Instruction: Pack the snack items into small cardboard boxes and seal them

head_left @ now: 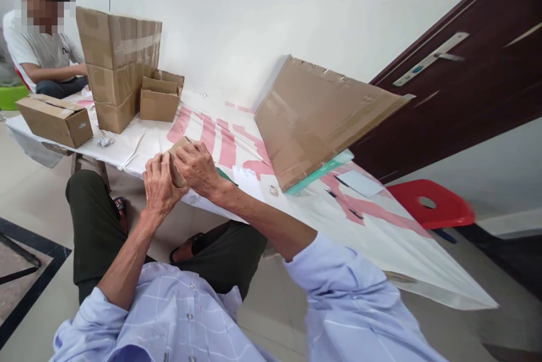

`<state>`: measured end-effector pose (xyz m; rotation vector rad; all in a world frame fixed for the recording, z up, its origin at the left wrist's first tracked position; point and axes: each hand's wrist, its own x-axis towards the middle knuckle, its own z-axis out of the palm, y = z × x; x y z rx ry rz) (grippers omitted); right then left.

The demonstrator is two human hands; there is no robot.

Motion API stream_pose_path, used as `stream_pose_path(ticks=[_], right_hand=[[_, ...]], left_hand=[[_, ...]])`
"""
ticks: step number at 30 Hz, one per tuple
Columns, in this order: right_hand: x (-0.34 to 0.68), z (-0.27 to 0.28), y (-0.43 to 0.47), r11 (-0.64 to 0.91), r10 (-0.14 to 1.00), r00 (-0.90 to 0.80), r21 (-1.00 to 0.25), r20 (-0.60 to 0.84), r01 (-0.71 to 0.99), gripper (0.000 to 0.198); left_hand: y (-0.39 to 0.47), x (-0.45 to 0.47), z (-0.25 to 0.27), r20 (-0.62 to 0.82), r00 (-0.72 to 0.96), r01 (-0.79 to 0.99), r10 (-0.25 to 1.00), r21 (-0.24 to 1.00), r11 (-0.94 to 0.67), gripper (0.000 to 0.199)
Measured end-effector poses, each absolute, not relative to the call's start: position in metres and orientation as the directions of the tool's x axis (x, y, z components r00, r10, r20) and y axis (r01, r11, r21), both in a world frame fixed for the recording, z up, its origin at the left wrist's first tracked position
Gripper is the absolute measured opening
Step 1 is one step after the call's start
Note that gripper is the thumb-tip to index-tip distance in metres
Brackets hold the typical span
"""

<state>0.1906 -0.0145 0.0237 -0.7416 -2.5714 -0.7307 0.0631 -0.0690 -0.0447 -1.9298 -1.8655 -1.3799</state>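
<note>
Both hands hold a small brown cardboard box at the near edge of the covered table. My left hand wraps round its left side. From above, my right hand grips the box's upper right part with bent fingers. Much of the box is hidden behind the fingers. Just beyond the hands lies a white sheet with red-pink patches. A white paper and a dark green edge of something stick out past my right wrist.
Stacked cartons stand at the back left, with an open carton beside them and a closed carton nearer. A large cardboard panel leans at the right. A red stool stands beyond. Another person sits far left.
</note>
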Motion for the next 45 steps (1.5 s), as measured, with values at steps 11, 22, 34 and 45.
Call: stream_pose_path(ticks=[11,22,34,45], right_hand=[[0.191,0.026,-0.015,0.726,0.332,-0.846,0.46,0.417,0.511,0.039],[0.196,0.023,-0.01,0.745,0.29,-0.849,0.453,0.441,0.489,0.039],[0.192,0.024,-0.01,0.737,0.326,-0.842,0.443,0.429,0.511,0.038],[0.194,0.019,-0.005,0.775,0.295,-0.856,0.418,0.424,0.474,0.038]], left_hand=[[-0.068,0.061,-0.046,0.648,-0.145,0.843,0.747,0.476,-0.249,0.099],[-0.067,0.061,-0.048,0.657,-0.159,0.848,0.737,0.473,-0.238,0.094],[-0.07,0.061,-0.045,0.633,-0.137,0.853,0.762,0.466,-0.234,0.099],[-0.07,0.061,-0.047,0.641,-0.144,0.851,0.754,0.469,-0.236,0.101]])
